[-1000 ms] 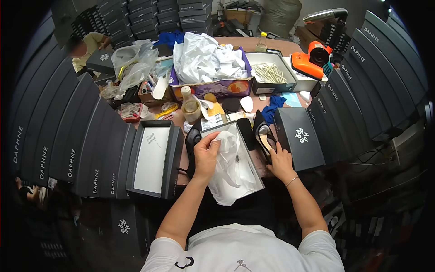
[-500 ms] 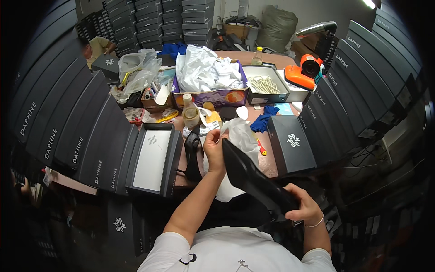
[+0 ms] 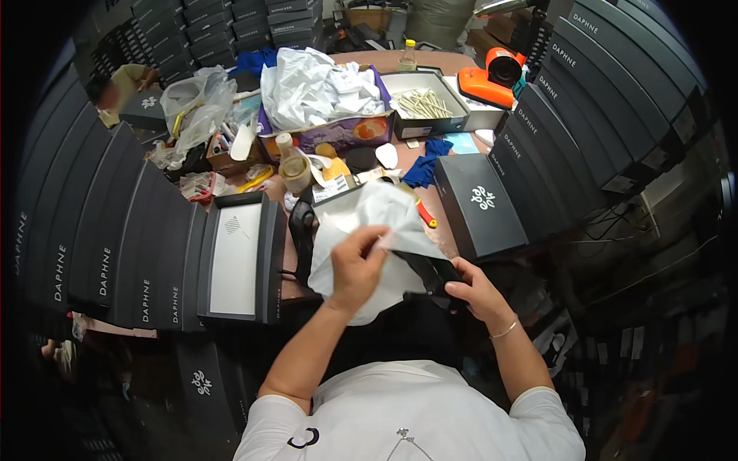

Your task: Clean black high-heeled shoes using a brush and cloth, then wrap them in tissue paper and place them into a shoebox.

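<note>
Over a sheet of white tissue paper (image 3: pixel 388 207), my left hand (image 3: pixel 356 269) is closed, its fingertips pinching the paper near the middle. My right hand (image 3: pixel 478 293) grips a black shoe (image 3: pixel 430 273) by its rear end. The front of that shoe runs in under the paper and is partly hidden. Another black shoe, a heeled one (image 3: pixel 302 230), rests on the table left of the paper, its thin heel pointing left. Beside it stands an open dark shoebox (image 3: pixel 274 261) with a white inside.
Stacks of dark shoeboxes (image 3: pixel 115 238) rise on both sides. A closed shoebox (image 3: pixel 480 203) stands right. Farther back are a glass bottle (image 3: pixel 294 169), a purple carton (image 3: pixel 338 137) of crumpled paper, a box of sticks (image 3: pixel 430 127) and an orange blower (image 3: pixel 486 86). Someone sits far left.
The shoe in my right hand has moved up and left, its front now under the tissue paper. My left hand has left the shoe's toe and taken the paper. The view has shifted.
</note>
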